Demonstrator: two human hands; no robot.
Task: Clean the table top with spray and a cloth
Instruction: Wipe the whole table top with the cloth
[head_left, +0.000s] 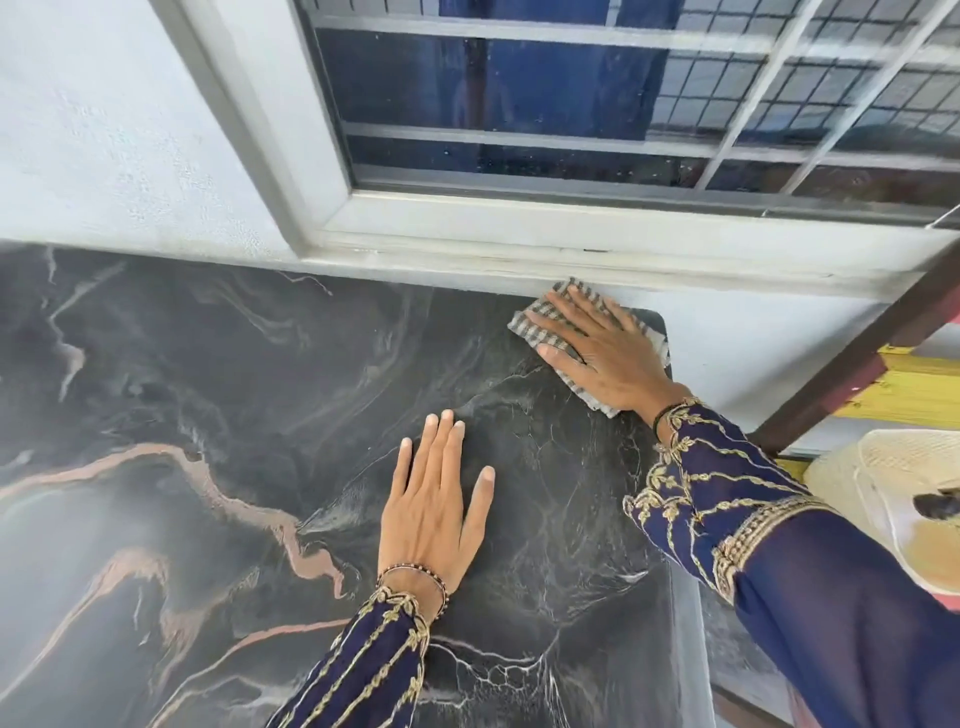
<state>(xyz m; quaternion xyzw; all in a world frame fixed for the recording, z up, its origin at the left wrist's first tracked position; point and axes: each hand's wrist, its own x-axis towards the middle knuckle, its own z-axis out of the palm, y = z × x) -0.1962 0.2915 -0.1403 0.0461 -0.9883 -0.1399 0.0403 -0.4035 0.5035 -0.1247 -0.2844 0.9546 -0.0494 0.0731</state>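
Head view: left hand (434, 519) flat on marbled black table (208, 364), right hand (608, 353) flat on striped cloth (521, 322).

the table top (218, 395) is a smooth, dark marble-look slab with white and copper veins and a dull, hazy sheen. the cloth (550, 306) at its far right corner is a soft woven check. the wall (104, 130) behind looks matt and finely rough, the window (519, 93) pane glossy.

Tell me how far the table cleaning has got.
Spraying seems done: no bottle shows, hazy streaks cross the table top. In hand: right hand presses the checked cloth flat at the far right corner; left hand rests flat. Left: wiping those streaks, probably.
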